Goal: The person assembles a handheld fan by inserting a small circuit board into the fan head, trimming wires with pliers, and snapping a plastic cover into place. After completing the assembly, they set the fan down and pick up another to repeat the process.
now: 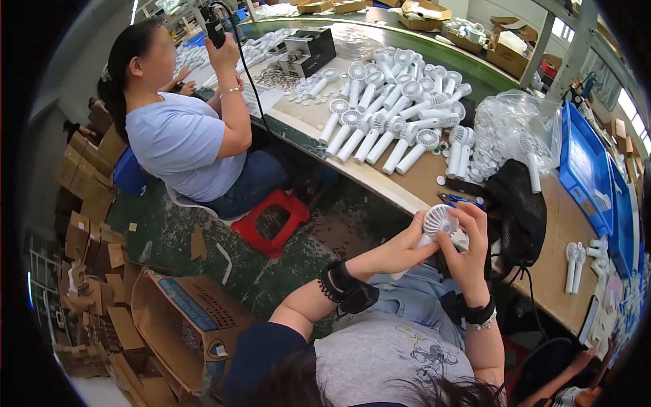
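Note:
A white handheld fan (439,221) is held in front of me, just off the near edge of the bench, its round grille turned up. My left hand (411,247) is closed around its lower part, which the fingers mostly hide. With thumb and fingertips, my right hand (468,247) grips the right side of the fan's head. A heap of similar white fans (390,102) lies on the bench beyond my hands. Blue-handled pliers (461,200) rest on the bench just past the held fan. A black mesh bag (519,214) lies right of them.
A clear plastic bag of small white parts (512,129) sits beside blue trays (586,169). At left a co-worker (186,136) sits near a red stool (271,222), holding a corded black tool (215,30). An open cardboard box (190,319) stands on the floor.

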The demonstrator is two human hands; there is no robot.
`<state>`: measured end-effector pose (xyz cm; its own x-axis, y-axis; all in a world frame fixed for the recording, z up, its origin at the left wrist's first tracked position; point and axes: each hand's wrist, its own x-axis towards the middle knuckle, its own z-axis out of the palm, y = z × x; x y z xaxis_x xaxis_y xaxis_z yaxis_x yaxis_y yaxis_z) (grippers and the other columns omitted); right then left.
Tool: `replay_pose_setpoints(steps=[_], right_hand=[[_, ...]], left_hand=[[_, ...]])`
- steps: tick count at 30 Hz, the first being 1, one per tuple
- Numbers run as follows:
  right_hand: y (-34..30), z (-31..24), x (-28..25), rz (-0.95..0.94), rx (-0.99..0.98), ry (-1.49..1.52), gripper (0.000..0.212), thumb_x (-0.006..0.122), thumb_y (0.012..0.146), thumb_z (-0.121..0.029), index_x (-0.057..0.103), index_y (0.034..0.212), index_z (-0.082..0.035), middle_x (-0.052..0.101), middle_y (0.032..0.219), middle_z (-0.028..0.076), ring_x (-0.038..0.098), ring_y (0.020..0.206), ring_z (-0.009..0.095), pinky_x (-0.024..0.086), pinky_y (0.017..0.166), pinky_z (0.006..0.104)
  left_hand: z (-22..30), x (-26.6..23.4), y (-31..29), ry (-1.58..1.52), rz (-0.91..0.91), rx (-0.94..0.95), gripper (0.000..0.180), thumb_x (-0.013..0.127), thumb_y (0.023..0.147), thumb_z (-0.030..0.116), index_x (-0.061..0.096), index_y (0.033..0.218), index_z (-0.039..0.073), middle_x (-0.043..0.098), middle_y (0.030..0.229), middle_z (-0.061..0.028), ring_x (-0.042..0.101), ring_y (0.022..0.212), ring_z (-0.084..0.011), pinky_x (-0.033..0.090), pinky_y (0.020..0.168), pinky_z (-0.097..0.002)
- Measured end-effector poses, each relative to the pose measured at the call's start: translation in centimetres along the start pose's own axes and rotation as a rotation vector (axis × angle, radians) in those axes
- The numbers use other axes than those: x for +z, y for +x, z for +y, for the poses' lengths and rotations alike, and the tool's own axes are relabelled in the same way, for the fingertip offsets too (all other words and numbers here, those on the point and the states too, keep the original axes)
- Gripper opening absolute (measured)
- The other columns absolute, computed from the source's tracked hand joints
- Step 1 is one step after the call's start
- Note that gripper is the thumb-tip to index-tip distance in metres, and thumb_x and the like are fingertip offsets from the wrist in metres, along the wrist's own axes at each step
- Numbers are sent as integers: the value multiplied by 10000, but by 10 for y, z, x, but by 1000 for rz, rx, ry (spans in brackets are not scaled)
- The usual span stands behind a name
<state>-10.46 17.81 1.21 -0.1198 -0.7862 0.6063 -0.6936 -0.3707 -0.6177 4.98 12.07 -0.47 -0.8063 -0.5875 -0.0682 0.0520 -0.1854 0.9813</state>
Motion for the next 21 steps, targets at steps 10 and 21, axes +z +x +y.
replay_pose_setpoints(steps=[10,21], right_hand=[[13,27,21,-161,-178,23,218,705,680,-29,567,849,-35,548,977,147,575,776,246,481,646,313],[3,66,45,-98,-219,120,194,688,662,-37,499,700,-25,548,908,166,559,693,275,459,560,336]], left_hand=[[-26,-29,8,-155,-131,-30,450,480,919,92,230,1293,79,462,824,-12,470,581,-61,407,500,-198],[-48,-37,25,-150,-155,-156,503,482,918,95,214,1344,109,460,842,-7,469,586,-60,421,509,-202]])
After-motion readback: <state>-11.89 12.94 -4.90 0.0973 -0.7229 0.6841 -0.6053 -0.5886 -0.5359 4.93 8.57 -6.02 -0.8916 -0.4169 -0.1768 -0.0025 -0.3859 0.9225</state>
